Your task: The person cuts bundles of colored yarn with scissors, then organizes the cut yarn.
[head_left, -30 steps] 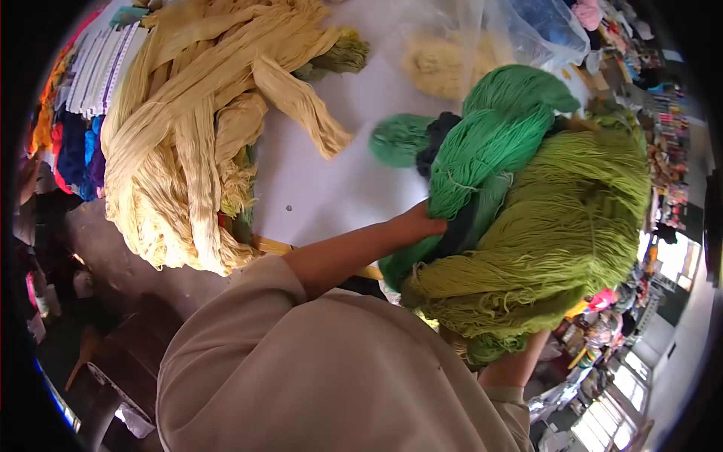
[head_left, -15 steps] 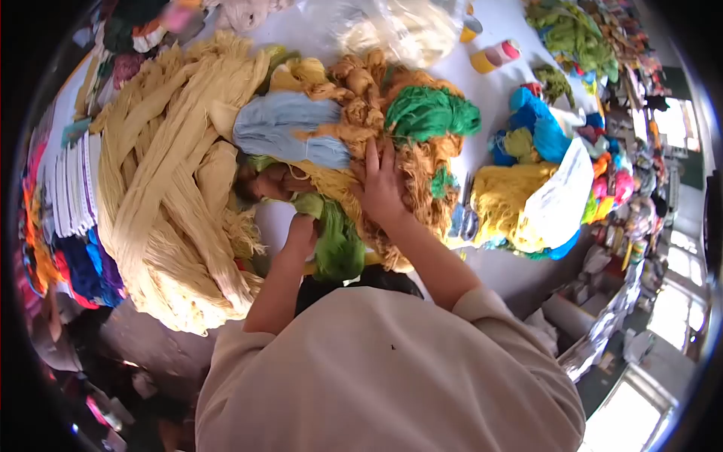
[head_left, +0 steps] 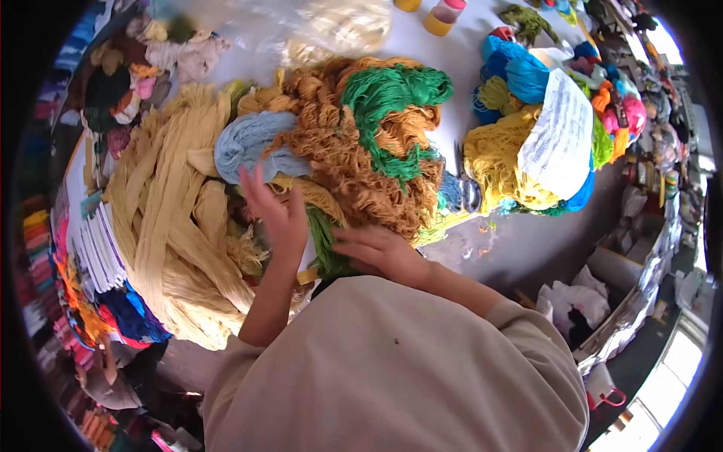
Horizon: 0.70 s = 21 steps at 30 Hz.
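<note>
My left hand is raised with its fingers spread, between the cream skeins and the green yarn, holding nothing. Its fingertips overlap the lower edge of a light blue skein in the view. My right hand lies low with fingers stretched out, at the near edge of the brown yarn. Its fingertips are by the dark green yarn, which it partly hides. Bright green yarn lies over the brown pile. A large heap of cream skeins is on the left.
Yellow yarn and blue yarn lie on the right under a written white sheet. Clear plastic and a pink-and-yellow container stand on the white table. More coloured yarn is piled around.
My left hand has let go of the green yarn, risen and opened. My right hand has come down off the brown yarn towards me. The brown and bright green yarn now lies more spread out.
</note>
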Motion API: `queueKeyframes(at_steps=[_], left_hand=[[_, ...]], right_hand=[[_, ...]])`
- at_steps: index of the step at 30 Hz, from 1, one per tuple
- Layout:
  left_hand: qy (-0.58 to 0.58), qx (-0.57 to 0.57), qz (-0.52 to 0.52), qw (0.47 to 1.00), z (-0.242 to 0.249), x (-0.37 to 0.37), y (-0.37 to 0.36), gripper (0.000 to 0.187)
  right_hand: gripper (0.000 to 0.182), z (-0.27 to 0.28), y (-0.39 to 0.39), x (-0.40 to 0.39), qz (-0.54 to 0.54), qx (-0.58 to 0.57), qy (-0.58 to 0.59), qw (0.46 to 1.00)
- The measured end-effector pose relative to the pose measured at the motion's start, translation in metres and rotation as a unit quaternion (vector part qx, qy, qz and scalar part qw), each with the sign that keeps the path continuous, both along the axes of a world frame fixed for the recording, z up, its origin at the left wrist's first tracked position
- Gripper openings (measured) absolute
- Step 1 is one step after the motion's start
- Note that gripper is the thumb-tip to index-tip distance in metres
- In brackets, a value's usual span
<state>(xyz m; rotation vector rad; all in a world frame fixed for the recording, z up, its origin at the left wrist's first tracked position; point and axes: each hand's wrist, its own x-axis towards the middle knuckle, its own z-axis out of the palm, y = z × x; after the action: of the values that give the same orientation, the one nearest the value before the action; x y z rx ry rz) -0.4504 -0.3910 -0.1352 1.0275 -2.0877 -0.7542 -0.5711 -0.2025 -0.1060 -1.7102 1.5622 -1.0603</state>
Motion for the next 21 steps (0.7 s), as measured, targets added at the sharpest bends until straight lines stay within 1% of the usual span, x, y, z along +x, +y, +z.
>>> queueKeyframes(at_steps=[1,2,3,4,5,6,7,8,9,10,12,13,14,15,16,17,18,19,20,21], left_hand=[[0.011,-0.061,-0.077,0.995,0.024,-0.031,-0.005,0.06],[0.039,-0.045,-0.169,0.984,0.032,-0.065,-0.014,0.051],[0.05,-0.011,-0.239,0.97,0.032,-0.103,-0.021,0.044],[0.0,0.022,-0.275,0.961,0.038,-0.139,-0.022,0.044],[-0.113,-0.101,-0.265,0.952,0.019,-0.175,-0.029,0.061],[-0.208,-0.154,-0.245,0.934,0.009,-0.211,-0.031,0.072],[-0.299,-0.204,-0.22,0.906,-0.001,-0.24,-0.03,0.083],[-0.355,-0.184,-0.227,0.888,-0.016,-0.258,-0.032,0.089],[-0.411,-0.162,-0.231,0.867,-0.022,-0.271,-0.031,0.094],[-0.48,-0.11,-0.228,0.84,-0.027,-0.283,-0.033,0.087],[-0.503,-0.015,-0.245,0.829,-0.044,-0.296,-0.053,0.081],[-0.445,-0.007,-0.217,0.869,-0.054,-0.293,-0.06,0.063],[-0.393,0.164,-0.195,0.884,-0.026,-0.288,-0.057,0.048],[-0.27,0.214,-0.165,0.924,-0.023,-0.28,-0.065,0.044],[-0.169,0.243,-0.108,0.949,-0.019,-0.268,-0.072,0.045],[-0.02,0.322,-0.114,0.94,-0.022,-0.249,-0.089,0.054],[0.012,0.311,-0.073,0.948,-0.022,-0.234,-0.095,0.063],[0.044,0.298,-0.03,0.953,-0.023,-0.215,-0.098,0.072],[-0.038,0.246,-0.002,0.968,-0.029,-0.193,-0.101,0.089],[-0.09,0.215,-0.031,0.972,-0.025,-0.173,-0.091,0.099]], right_hand=[[0.043,0.0,0.019,-0.005,-0.035,-0.002,-0.022,0.999],[0.036,-0.002,0.036,-0.01,-0.071,-0.005,-0.043,0.997],[0.031,-0.003,0.052,-0.02,-0.102,0.009,-0.054,0.993],[0.027,-0.005,0.066,-0.029,-0.132,0.024,-0.066,0.989],[0.023,-0.005,0.076,-0.036,-0.17,0.034,-0.055,0.983],[0.023,-0.008,0.088,-0.044,-0.177,0.031,-0.06,0.982],[0.022,-0.011,0.1,-0.052,-0.216,0.054,-0.038,0.974],[0.022,-0.015,0.111,-0.061,-0.251,0.077,-0.015,0.965],[0.02,-0.018,0.12,-0.068,-0.274,0.081,-0.028,0.958],[0.019,-0.019,0.129,-0.075,-0.29,0.089,-0.03,0.952],[0.017,-0.024,0.146,-0.088,-0.317,0.115,-0.027,0.941],[0.016,-0.029,0.153,-0.096,-0.326,0.126,-0.043,0.936],[0.016,-0.034,0.158,-0.103,-0.333,0.139,-0.059,0.931],[0.016,-0.04,0.16,-0.11,-0.341,0.144,-0.079,0.925],[0.016,-0.051,0.162,-0.115,-0.354,0.157,-0.12,0.914],[0.016,-0.061,0.16,-0.123,-0.363,0.168,-0.158,0.903],[0.018,-0.058,0.149,-0.135,-0.368,0.167,-0.173,0.898],[0.019,-0.064,0.139,-0.15,-0.367,0.159,-0.137,0.906],[0.022,-0.08,0.128,-0.163,-0.364,0.139,-0.118,0.913],[0.025,-0.097,0.115,-0.181,-0.358,0.127,-0.056,0.923]])
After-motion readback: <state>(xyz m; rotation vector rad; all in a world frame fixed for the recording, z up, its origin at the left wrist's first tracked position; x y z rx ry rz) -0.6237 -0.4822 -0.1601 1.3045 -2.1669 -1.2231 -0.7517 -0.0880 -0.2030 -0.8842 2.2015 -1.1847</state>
